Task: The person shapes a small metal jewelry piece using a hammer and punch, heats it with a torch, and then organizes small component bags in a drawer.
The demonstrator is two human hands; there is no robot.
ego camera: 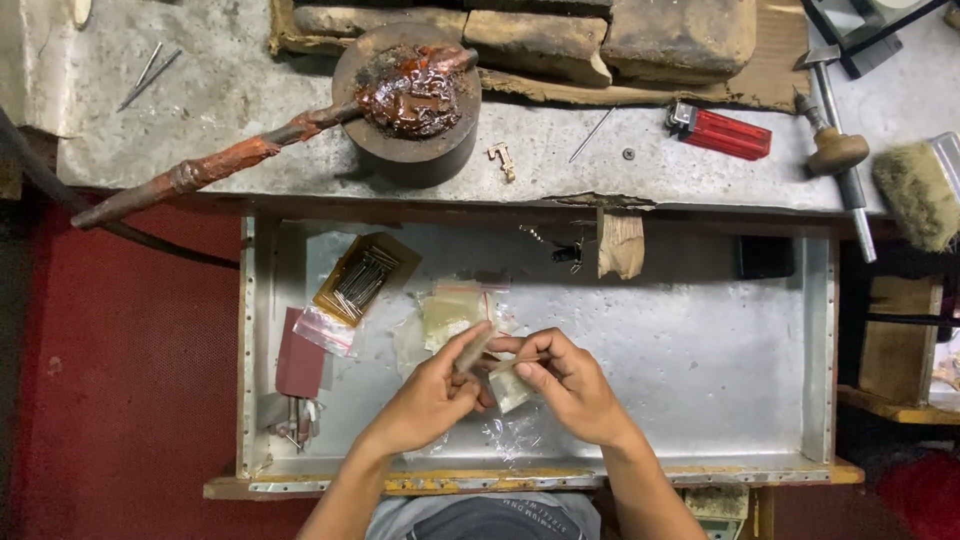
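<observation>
Both my hands meet over the open metal-lined drawer (720, 350). My left hand (430, 395) pinches a small greyish flat piece (474, 352) between thumb and fingers. My right hand (565, 385) holds a small clear plastic bag (510, 390) by its top, touching the left hand's fingertips. Under and beyond the hands lie several more small clear bags (450, 312). A crumpled clear bag (510, 435) lies below the hands.
In the drawer's left part sit a packet of thin metal needles (362, 280), a dark red sheet (300, 355) and small tools (295, 420). On the bench above: a round block topped with red wax (412, 100), a wax-coated stick (200, 170), red lighter (722, 132), wooden-handled tool (835, 150), brush (915, 190), bench pin (620, 245).
</observation>
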